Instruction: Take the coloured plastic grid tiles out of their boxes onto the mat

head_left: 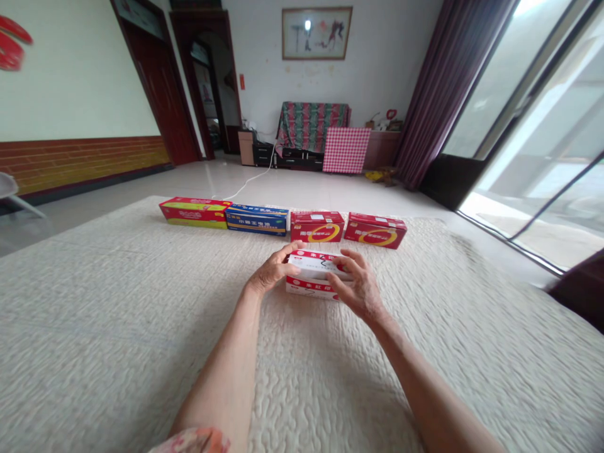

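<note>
Now both hands, left hand (272, 272) and right hand (359, 288), clasp a red-and-white box (312, 272); fingers curled around its ends.

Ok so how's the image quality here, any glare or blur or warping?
Head view: the window on the right is blown out by daylight; the door frame and curtain lean with wide-angle distortion; the quilted cover smears at the lower edges; the left hand, right hand and red and white box stay sharp.
</note>
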Demonstrator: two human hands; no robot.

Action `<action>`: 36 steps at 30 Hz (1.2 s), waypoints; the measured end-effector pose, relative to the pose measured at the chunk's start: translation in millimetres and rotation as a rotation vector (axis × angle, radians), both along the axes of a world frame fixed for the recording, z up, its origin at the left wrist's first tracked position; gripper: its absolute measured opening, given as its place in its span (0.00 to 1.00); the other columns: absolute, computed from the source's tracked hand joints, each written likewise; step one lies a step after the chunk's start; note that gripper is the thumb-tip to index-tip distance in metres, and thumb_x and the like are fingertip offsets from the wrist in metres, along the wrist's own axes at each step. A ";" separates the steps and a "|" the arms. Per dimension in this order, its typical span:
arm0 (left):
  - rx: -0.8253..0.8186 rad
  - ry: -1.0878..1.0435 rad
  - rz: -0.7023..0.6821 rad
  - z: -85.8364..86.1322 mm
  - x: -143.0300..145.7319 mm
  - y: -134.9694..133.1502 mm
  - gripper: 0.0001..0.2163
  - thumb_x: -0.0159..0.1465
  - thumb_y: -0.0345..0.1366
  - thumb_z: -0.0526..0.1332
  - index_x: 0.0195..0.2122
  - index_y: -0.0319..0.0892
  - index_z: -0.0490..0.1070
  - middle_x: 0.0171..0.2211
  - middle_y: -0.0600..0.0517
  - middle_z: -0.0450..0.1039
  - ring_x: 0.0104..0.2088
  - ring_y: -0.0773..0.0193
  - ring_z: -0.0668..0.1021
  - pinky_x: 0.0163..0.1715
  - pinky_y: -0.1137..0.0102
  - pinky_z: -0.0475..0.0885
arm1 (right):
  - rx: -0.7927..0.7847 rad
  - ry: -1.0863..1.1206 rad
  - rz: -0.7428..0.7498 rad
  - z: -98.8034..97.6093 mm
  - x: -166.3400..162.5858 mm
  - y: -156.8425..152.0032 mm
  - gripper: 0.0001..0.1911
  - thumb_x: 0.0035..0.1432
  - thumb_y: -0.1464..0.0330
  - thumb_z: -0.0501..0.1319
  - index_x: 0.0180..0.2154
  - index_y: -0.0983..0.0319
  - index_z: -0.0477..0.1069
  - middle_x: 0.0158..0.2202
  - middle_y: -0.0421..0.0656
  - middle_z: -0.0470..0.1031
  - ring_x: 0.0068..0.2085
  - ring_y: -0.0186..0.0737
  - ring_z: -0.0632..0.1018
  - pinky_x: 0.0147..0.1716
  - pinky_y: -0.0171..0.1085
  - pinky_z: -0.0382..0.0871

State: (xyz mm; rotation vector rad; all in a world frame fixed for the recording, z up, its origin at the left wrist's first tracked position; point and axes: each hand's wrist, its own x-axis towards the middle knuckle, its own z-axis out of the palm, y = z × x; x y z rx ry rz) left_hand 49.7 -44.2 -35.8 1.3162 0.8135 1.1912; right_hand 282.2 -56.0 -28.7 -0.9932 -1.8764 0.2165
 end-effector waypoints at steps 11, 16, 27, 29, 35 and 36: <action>-0.053 -0.027 -0.104 4.7 0.6 -4.0 0.39 0.49 0.32 0.69 0.63 0.45 0.59 0.52 0.46 0.73 0.52 0.52 0.74 0.55 0.59 0.62 | 0.040 -0.134 -0.039 -0.7 -0.7 -0.2 0.16 0.56 0.59 0.63 0.43 0.61 0.74 0.51 0.52 0.70 0.52 0.53 0.72 0.52 0.53 0.68; -0.082 -0.154 -0.091 0.9 1.6 -3.7 0.32 0.54 0.38 0.66 0.61 0.42 0.62 0.51 0.45 0.74 0.50 0.53 0.75 0.51 0.62 0.65 | 0.083 -0.115 -0.039 -3.3 -2.3 1.7 0.15 0.56 0.60 0.63 0.42 0.61 0.74 0.48 0.51 0.72 0.51 0.50 0.72 0.51 0.51 0.69; -0.043 0.012 0.261 -4.7 25.7 -1.2 0.29 0.49 0.32 0.60 0.55 0.40 0.71 0.47 0.47 0.77 0.46 0.53 0.77 0.48 0.62 0.69 | 0.128 -0.043 -0.075 -10.3 -12.3 -1.1 0.14 0.62 0.60 0.57 0.42 0.60 0.77 0.47 0.50 0.75 0.51 0.50 0.73 0.58 0.55 0.61; -0.009 0.081 0.361 -2.6 31.5 -6.4 0.26 0.48 0.32 0.60 0.51 0.41 0.74 0.50 0.47 0.76 0.49 0.53 0.76 0.51 0.62 0.68 | 0.121 -0.018 -0.099 -10.4 -16.1 -5.1 0.13 0.61 0.61 0.58 0.39 0.60 0.78 0.45 0.50 0.76 0.50 0.49 0.74 0.59 0.54 0.60; 0.052 0.212 0.492 1.8 35.1 -39.8 0.21 0.48 0.30 0.59 0.45 0.41 0.77 0.56 0.47 0.70 0.58 0.51 0.69 0.60 0.60 0.61 | 0.077 0.001 -0.117 -9.1 -21.1 -35.3 0.11 0.58 0.64 0.59 0.38 0.60 0.79 0.45 0.50 0.76 0.50 0.50 0.72 0.57 0.54 0.62; 0.055 0.220 0.493 1.6 34.2 -46.3 0.21 0.48 0.30 0.59 0.45 0.40 0.77 0.57 0.46 0.69 0.59 0.51 0.69 0.61 0.60 0.60 | 0.066 0.005 -0.120 -9.0 -21.8 -42.1 0.11 0.58 0.64 0.59 0.39 0.60 0.79 0.45 0.50 0.76 0.51 0.50 0.72 0.57 0.54 0.62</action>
